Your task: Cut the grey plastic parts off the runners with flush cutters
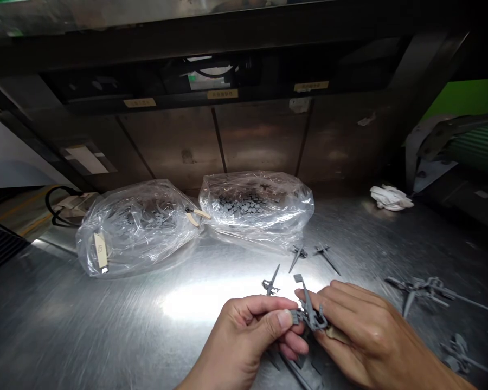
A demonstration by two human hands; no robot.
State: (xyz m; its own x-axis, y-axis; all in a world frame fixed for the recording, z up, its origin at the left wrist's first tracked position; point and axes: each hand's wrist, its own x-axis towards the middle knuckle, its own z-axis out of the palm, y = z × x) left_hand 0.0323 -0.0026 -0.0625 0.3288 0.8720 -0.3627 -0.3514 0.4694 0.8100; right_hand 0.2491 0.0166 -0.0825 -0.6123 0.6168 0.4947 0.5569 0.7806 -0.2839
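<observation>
Both of my hands meet low in the head view over a shiny metal table. My left hand pinches one end of a grey plastic sprue piece between thumb and fingers. My right hand grips the same piece from the other side, fingers curled round it. A thin grey stem of the piece sticks up between the hands. More grey plastic lies under the hands, partly hidden.
Two clear plastic bags of small grey parts, one on the left and one in the middle, lie behind. Loose grey sprue pieces are scattered at the right, others lie nearer the bags. A crumpled white cloth sits at the back right.
</observation>
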